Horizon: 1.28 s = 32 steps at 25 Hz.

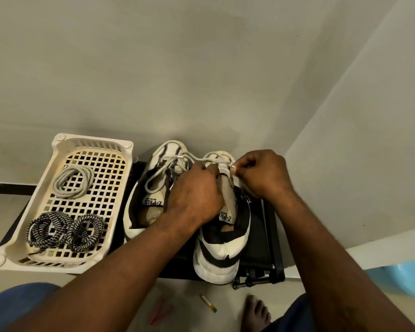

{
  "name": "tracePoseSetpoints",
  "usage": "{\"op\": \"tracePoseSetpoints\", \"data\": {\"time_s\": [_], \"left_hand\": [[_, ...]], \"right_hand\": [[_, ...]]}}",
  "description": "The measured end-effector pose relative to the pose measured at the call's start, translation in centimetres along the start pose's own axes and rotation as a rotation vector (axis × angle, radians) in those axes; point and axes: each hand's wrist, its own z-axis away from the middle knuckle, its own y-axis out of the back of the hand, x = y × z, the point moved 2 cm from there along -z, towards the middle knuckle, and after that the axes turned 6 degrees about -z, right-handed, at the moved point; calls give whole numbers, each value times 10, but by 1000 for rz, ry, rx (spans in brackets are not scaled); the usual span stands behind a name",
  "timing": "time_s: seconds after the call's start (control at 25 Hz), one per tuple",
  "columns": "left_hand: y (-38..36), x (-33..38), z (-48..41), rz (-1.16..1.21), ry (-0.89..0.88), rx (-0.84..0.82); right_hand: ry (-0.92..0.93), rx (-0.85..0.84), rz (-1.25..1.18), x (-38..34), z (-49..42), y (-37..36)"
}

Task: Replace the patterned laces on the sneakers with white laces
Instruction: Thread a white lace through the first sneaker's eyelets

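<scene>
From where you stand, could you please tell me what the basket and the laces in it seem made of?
The basket looks like moulded plastic, cream and matt, judging by its grid of holes and rounded corners. The patterned laces look like braided textile cord, with a black-and-white zigzag weave. The white lace coil seems similar woven cord; the fibre cannot be told.

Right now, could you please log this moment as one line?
left hand: grips near sneaker | right hand: pinches white lace | basket: patterned laces, spare white lace
</scene>
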Motion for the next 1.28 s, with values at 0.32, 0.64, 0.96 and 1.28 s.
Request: {"op": "tracePoseSetpoints", "data": {"time_s": [0.32,0.64,0.96,1.28], "left_hand": [[16,-10,0,-8,8,-91],[-11,-7,-5,153,166,-115],[-30,-11,-11,494,332,-86],[-32,-10,-9,542,307,-71]], "right_hand": [[58,74,213,13,-6,16],[153,-199,32,14,-1,-7],[96,-75,-81,17,-4,-17],[70,-133,-195,23,-2,-14]]}}
